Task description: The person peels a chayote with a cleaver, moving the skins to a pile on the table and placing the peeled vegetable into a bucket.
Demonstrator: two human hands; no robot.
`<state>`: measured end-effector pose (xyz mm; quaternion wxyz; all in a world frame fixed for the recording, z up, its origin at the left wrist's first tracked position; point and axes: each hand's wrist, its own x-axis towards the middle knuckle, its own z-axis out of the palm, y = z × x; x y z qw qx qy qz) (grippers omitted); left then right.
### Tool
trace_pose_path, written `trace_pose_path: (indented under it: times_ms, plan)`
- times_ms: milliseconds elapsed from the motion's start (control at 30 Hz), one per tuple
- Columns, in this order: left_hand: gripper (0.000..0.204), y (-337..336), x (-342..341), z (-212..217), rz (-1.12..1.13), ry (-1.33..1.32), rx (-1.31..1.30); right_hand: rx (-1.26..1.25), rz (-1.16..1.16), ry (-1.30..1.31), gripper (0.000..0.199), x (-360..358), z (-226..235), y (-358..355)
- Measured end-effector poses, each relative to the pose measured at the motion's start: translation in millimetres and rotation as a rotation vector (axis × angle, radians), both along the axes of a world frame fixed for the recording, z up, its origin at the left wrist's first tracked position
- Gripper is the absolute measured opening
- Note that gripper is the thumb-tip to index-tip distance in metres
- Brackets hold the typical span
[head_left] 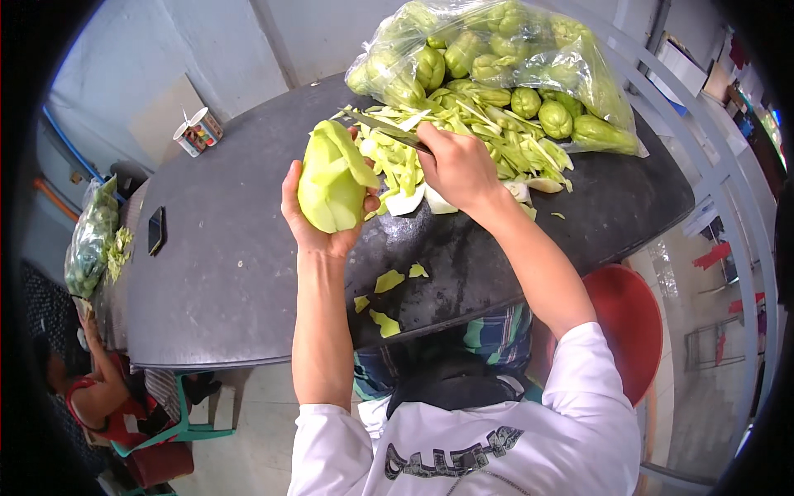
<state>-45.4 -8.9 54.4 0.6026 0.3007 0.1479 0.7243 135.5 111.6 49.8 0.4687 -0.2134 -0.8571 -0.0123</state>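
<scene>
My left hand [328,236] is closed round a large pale-green chayote [329,186], held upright above the table. Most of its skin is off, and a strip of peel hangs from its upper right side. In my right hand [459,165] is a knife [382,127], its blade pointing left toward the top of the chayote. Just beyond both hands lies a heap of green peelings [488,132], with a few whitish cut pieces [405,201] at its near edge. Several loose scraps of peel [389,281] lie on the dark table [223,281] near me.
A clear plastic bag of whole chayotes [496,54] stands at the far right. Two paper cups [198,132] and a phone [157,231] are at the left. A red stool [624,326] is by my right side. At far left, another person's arm [103,355] reaches toward a bag of vegetables [93,236].
</scene>
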Motion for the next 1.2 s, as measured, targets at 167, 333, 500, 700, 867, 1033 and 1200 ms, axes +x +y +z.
trace_pose_path:
  times_ms: [167, 333, 500, 700, 867, 1033, 1200]
  plan:
    - [0.078, 0, 13, 9, 0.123, 0.013, -0.066, 0.16, 0.2, 0.086, 0.019, 7, 9, -12]
    - [0.073, 1, 9, 4, 0.192, -0.047, -0.133, 0.148, 0.108, -0.011, 0.017, -2, 9, -15]
    - [0.076, 0, 12, 4, 0.047, 0.003, -0.053, -0.09, -0.088, -0.061, 0.016, 2, 0, -2]
    - [0.068, 0, 18, 13, 0.235, 0.026, -0.19, 0.317, 0.337, 0.134, 0.021, 9, 14, -12]
    - [0.062, 1, 14, 9, 0.207, -0.086, -0.251, 0.484, 0.166, 0.044, 0.01, 5, 15, -20]
    - [0.057, 0, 9, -3, 0.04, 0.092, -0.16, 0.186, 0.071, -0.002, 0.013, 4, 4, -1]
    - [0.051, 7, 7, -3, 0.12, -0.072, -0.207, 0.46, 0.307, 0.098, 0.016, 15, 21, -21]
